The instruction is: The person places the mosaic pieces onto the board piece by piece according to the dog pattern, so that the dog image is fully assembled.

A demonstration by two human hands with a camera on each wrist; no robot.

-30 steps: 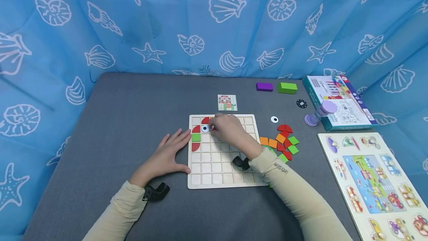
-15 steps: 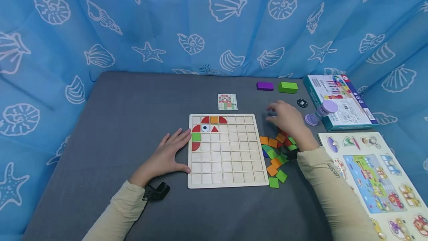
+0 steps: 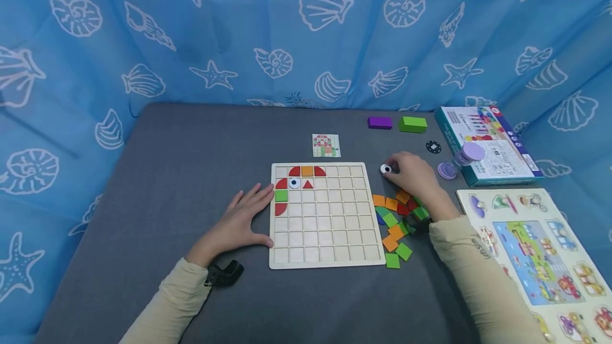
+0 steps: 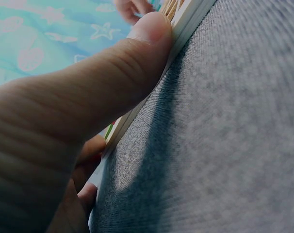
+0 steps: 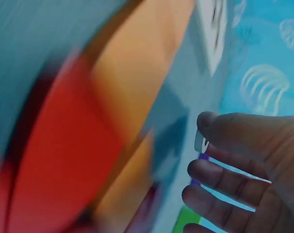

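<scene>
My right hand (image 3: pixel 415 177) pinches a white round eye tile (image 3: pixel 385 169) with a black dot, right of the grid board. In the right wrist view, the thumb and a finger hold this disc (image 5: pixel 199 141) by its edge. My left hand (image 3: pixel 239 223) lies with spread fingers, its thumb and fingertips at the left edge of the wooden grid board (image 3: pixel 325 239). Toward the board's upper left sit another eye tile (image 3: pixel 294 182), an orange square (image 3: pixel 307 171), a red triangle (image 3: pixel 308 185), a green square (image 3: pixel 281 195) and several red rounded tiles (image 3: pixel 280 209).
Loose coloured tiles (image 3: pixel 390 218) lie along the board's right side. A pattern card (image 3: pixel 326 145) is behind the board. Farther right are purple (image 3: pixel 380 122) and green blocks (image 3: pixel 413 125), a black disc (image 3: pixel 433 146), a lilac hourglass-shaped object (image 3: pixel 470 153), a box (image 3: pixel 497 163) and a picture puzzle (image 3: pixel 487 259).
My right hand has left the board, where a red triangle now shows, and moved right to pinch the eye tile on the table. My left hand stays in place.
</scene>
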